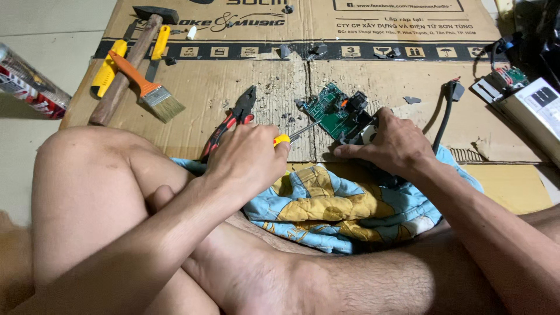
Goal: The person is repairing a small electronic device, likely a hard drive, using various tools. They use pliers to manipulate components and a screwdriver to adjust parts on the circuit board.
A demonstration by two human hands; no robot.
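Screwdriver (294, 136), yellow handle: clenched in left hand (248, 157), long axis tip toward 2 o'clock, at green circuit board (335, 111). Right hand (392, 143): fingers curled, pinning the board's dark housing on flattened cardboard (373, 76). Black printed band with square white pictograms across cardboard, 12 o'clock. Red-and-white packet (26, 84), 9 o'clock.

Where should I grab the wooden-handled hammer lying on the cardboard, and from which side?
Judging by its pose, grip the wooden-handled hammer on the lower half of its shaft, coming from the near left end. The dark head points away at the top, and an orange-handled paintbrush lies across the middle, with a yellow-handled tool alongside. The near end, at the edge of the cardboard sheet, looks free.
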